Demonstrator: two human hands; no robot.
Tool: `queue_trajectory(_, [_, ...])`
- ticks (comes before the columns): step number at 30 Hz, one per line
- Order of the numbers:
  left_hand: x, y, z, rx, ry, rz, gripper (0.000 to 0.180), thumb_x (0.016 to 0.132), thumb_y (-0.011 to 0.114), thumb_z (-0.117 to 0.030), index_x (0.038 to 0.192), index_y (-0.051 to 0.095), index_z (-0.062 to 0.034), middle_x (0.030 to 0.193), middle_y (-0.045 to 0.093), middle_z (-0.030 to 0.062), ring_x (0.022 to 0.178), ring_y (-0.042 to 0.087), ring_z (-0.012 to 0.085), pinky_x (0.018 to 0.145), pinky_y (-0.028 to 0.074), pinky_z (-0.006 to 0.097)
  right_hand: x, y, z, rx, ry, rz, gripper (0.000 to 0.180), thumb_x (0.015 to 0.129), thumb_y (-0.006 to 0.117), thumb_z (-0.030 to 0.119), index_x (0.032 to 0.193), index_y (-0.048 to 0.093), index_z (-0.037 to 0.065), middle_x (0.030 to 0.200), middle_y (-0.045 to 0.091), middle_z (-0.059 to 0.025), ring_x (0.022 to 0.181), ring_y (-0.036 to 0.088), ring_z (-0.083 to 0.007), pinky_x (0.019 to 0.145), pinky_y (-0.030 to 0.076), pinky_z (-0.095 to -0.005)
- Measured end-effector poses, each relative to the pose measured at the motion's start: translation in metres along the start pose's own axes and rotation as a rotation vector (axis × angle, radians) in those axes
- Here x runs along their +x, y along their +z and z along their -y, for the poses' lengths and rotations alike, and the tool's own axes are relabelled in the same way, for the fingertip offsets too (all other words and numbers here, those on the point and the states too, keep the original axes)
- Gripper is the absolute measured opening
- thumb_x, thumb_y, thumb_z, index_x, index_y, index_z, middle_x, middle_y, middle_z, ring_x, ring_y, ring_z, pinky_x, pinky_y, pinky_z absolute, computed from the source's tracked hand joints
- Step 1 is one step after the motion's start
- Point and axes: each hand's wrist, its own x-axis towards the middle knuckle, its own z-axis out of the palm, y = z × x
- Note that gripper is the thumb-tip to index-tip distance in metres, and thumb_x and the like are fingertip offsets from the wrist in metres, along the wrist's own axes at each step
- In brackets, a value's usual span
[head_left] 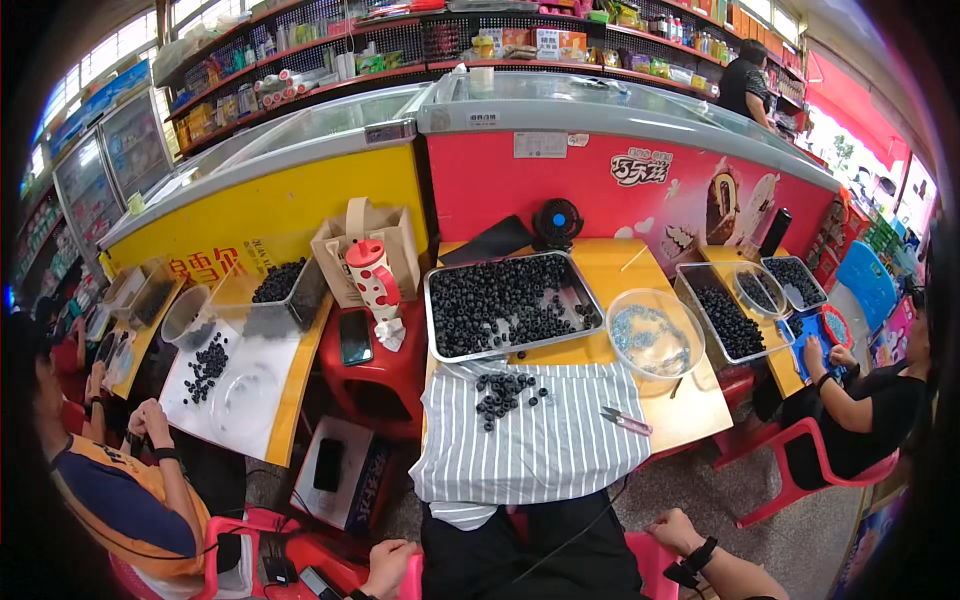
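Note:
My left hand [390, 570] is low at the bottom edge, fingers curled against the left side of the pink chair [412, 578] I sit on. My right hand [676, 532], with a black band at its wrist, is curled at the chair's other side. Both hands are away from the table. In front of me a grey-and-white striped cloth [570, 440] hangs over the table's near edge. A loose pile of black beads [505, 395] lies on it beside small thread snips [627, 420]. Behind the cloth, a metal tray [432, 330] holds many more black beads.
A round clear bowl [690, 350] with small bluish pieces stands right of the tray. A red stool [375, 385] bears a phone [355, 337] and a polka-dot tumbler [372, 275]. Co-workers sit at tables on both sides. Freezers [560, 185] stand ahead.

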Motion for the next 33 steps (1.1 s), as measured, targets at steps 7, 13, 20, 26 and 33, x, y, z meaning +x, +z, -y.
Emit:
queue_trajectory(7, [0.010, 0.000, 0.002, 0.129, -0.056, 0.004, 0.019, 0.084, 0.064, -0.015, 0.090, 0.068, 0.0027, 0.077, 0.065, 0.0049, 0.071, 0.057, 0.0118, 0.065, 0.046, 0.026, -0.001, -0.001, 0.000, 0.022, 0.008, 0.030, 0.033, 0.074, 0.069, 0.030, 0.084, 0.070, -0.002, 0.084, 0.068, -0.0226, 0.083, 0.067, -0.0339, 0.076, 0.052, -0.0387])
queue_trajectory(13, [0.016, 0.000, 0.010, 0.318, 0.045, -0.094, 0.023, 0.082, 0.064, -0.017, 0.083, 0.069, 0.0061, 0.070, 0.066, 0.0094, 0.068, 0.060, 0.0131, 0.064, 0.047, 0.028, -0.005, -0.006, 0.010, 0.017, 0.063, 0.053, 0.034, 0.074, 0.069, 0.031, 0.084, 0.070, -0.001, 0.083, 0.068, -0.0214, 0.083, 0.068, -0.0317, 0.076, 0.052, -0.0377])
queue_trajectory(20, [0.019, -0.004, 0.021, 0.319, 0.062, -0.103, 0.024, 0.080, 0.066, -0.017, 0.083, 0.069, 0.0063, 0.071, 0.067, 0.0116, 0.066, 0.062, 0.0164, 0.064, 0.048, 0.030, -0.003, -0.001, -0.001, 0.020, 0.021, 0.039, 0.033, 0.074, 0.069, 0.030, 0.084, 0.070, -0.001, 0.081, 0.068, -0.0211, 0.082, 0.068, -0.0307, 0.074, 0.052, -0.0371])
queue_trajectory(26, [0.021, -0.006, 0.019, 0.359, 0.052, -0.074, 0.021, 0.080, 0.066, -0.014, 0.084, 0.069, 0.0061, 0.076, 0.068, 0.0095, 0.072, 0.061, 0.0137, 0.067, 0.047, 0.026, -0.002, -0.002, 0.002, 0.034, 0.042, 0.036, 0.032, 0.072, 0.069, 0.028, 0.082, 0.070, -0.002, 0.081, 0.068, -0.0218, 0.080, 0.068, -0.0306, 0.073, 0.052, -0.0373])
queue_trajectory(33, [0.031, -0.010, 0.033, 0.340, 0.101, -0.060, 0.030, 0.076, 0.068, -0.020, 0.089, 0.069, 0.0072, 0.081, 0.069, 0.0176, 0.076, 0.066, 0.0217, 0.070, 0.049, 0.031, 0.000, -0.001, 0.002, 0.020, 0.008, -0.010, 0.031, 0.072, 0.068, 0.027, 0.081, 0.070, -0.003, 0.081, 0.068, -0.0223, 0.080, 0.068, -0.0301, 0.073, 0.052, -0.0366])
